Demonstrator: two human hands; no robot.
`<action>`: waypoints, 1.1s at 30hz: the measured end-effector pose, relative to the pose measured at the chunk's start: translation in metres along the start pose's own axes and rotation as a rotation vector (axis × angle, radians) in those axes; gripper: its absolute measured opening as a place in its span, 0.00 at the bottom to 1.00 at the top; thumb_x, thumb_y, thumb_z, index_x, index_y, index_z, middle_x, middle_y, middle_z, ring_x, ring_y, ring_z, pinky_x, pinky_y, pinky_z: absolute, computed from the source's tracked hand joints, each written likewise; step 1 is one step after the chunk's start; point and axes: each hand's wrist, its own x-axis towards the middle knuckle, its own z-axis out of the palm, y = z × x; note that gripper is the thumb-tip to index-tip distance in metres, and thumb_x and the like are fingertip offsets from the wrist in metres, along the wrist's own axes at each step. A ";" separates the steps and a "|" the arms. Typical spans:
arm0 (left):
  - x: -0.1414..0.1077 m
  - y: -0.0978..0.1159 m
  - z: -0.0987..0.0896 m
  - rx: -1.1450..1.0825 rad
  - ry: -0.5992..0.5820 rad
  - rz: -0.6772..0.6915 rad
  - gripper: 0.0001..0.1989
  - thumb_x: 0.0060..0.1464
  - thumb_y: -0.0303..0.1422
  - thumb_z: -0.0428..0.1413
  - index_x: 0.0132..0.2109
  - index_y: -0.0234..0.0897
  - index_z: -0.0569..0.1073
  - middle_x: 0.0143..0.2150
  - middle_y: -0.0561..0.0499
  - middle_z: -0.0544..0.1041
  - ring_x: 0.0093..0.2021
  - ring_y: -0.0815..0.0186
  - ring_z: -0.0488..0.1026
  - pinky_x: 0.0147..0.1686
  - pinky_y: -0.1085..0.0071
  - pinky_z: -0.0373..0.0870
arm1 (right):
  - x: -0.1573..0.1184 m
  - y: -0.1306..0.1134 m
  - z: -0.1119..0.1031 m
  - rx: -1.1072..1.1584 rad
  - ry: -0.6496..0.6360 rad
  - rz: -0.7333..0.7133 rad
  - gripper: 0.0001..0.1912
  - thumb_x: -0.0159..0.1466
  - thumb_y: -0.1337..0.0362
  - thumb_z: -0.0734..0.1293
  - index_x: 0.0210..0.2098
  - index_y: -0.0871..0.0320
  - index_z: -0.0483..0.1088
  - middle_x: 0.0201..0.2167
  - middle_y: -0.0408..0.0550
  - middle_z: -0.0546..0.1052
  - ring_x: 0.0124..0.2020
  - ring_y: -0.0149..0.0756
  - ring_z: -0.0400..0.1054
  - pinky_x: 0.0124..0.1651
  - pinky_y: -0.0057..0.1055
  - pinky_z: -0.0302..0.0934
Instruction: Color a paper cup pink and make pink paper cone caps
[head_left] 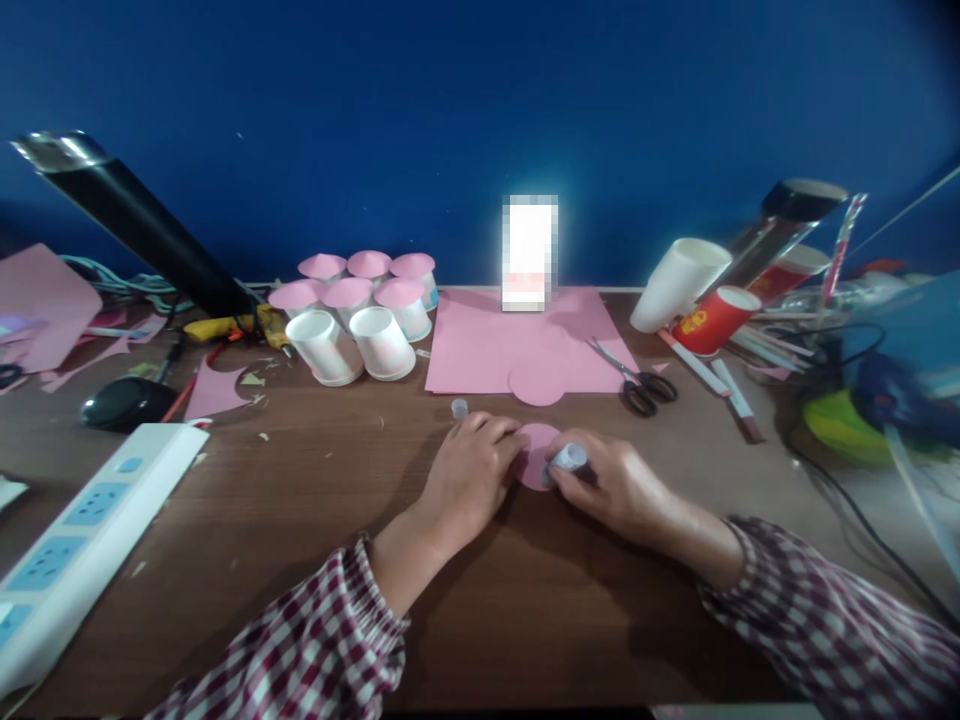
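A small pink paper circle point(535, 462) lies on the table between my hands. My left hand point(474, 468) grips its left edge, fingertips and thumb against the paper. My right hand point(616, 478) is closed around a glue stick point(571, 458), tilted with its lower end at the circle's right side; the glue tip is hidden. A small translucent cap point(460, 409) stands just beyond my left fingers. Another pink circle point(537, 384) rests on the front edge of the pink paper sheets point(480, 345). Scissors point(637, 385) lie at the sheets' right corner.
White paper cups point(324, 348) stand at back left, several topped with pink cones point(346, 292). A lit, blurred-out screen point(529, 252) is behind the sheets. Markers point(739, 400) and a red cup point(718, 320) are right. A power strip point(97, 540) and mouse point(129, 403) are left.
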 end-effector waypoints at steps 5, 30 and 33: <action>0.000 0.001 -0.002 -0.001 -0.009 -0.007 0.15 0.57 0.25 0.53 0.51 0.37 0.73 0.50 0.47 0.75 0.49 0.58 0.66 0.48 0.58 0.69 | 0.000 0.002 0.003 0.026 0.050 -0.044 0.04 0.64 0.67 0.63 0.40 0.57 0.68 0.34 0.47 0.76 0.35 0.35 0.71 0.39 0.28 0.63; 0.001 0.001 -0.003 -0.004 -0.033 -0.020 0.15 0.58 0.26 0.52 0.51 0.39 0.73 0.51 0.47 0.75 0.50 0.58 0.67 0.49 0.58 0.68 | -0.002 0.002 -0.002 -0.041 0.009 0.026 0.03 0.64 0.66 0.63 0.34 0.58 0.68 0.27 0.43 0.73 0.27 0.32 0.67 0.33 0.27 0.60; 0.001 0.001 -0.004 -0.015 -0.041 -0.022 0.15 0.58 0.25 0.52 0.51 0.39 0.74 0.50 0.47 0.75 0.49 0.58 0.67 0.50 0.58 0.68 | -0.002 0.004 0.001 -0.013 0.042 0.012 0.04 0.65 0.66 0.63 0.39 0.57 0.68 0.32 0.45 0.76 0.32 0.33 0.70 0.36 0.27 0.61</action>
